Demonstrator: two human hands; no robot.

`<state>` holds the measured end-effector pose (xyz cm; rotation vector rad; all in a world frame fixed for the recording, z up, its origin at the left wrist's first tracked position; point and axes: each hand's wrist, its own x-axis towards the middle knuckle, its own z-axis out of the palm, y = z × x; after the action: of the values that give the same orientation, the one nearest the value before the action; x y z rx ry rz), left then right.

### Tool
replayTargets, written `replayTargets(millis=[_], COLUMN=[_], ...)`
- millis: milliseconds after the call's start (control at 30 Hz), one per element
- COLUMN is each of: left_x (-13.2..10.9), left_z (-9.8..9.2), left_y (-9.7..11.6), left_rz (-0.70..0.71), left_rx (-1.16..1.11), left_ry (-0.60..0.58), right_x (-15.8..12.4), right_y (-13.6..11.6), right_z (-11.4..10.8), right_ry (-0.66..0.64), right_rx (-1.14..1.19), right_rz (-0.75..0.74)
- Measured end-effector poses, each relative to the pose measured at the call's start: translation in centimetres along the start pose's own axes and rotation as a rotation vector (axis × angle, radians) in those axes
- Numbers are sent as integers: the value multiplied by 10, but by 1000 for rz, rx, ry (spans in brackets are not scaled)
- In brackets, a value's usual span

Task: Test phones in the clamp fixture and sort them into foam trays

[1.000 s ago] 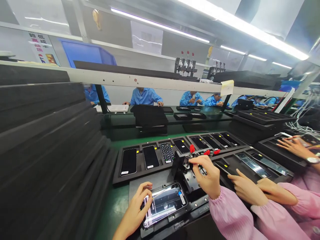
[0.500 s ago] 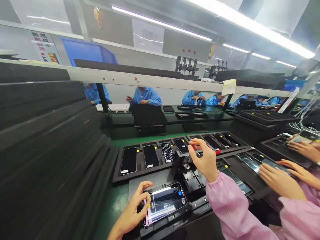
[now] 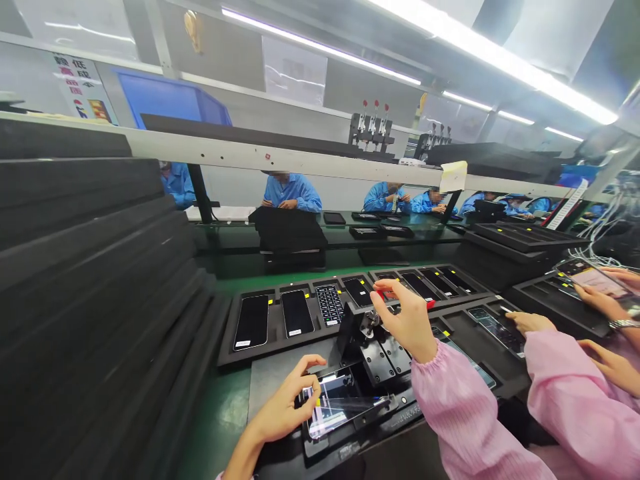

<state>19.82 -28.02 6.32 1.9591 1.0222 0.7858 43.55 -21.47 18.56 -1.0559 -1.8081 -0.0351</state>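
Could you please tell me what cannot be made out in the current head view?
All in the head view:
- Left end of the phone in the fixture: partly behind the left hand.
- Red clamp handles: largely behind the right hand.
- Print on the leftmost white label: too small.
- Co-worker's uppermost hand: cut off by the right edge.

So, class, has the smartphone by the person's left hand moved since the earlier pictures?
Yes: judged against the toggle-clamp block, the smartphone has shifted to the right, with the left hand at its left end.
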Motion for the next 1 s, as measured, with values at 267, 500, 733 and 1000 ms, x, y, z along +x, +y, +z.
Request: replayTargets(millis=[267, 500, 733, 1000], left_x=[3, 6, 5, 4], left_z=[-7, -1, 4, 2], left_y=[-10, -9, -18, -27], left_rz=[-11, -20, -43, -234], left_rx=[-56, -83, -101, -194], left_ry=[38, 147, 133, 128], right_x=[-59, -111, -155, -185], right_y=[-3, 11, -27, -28], right_z=[-16, 1, 19, 68], right_ry=[141, -243, -36, -171], right_rx=[-86, -291, -142, -240], right_rz=[-128, -175, -359, -398])
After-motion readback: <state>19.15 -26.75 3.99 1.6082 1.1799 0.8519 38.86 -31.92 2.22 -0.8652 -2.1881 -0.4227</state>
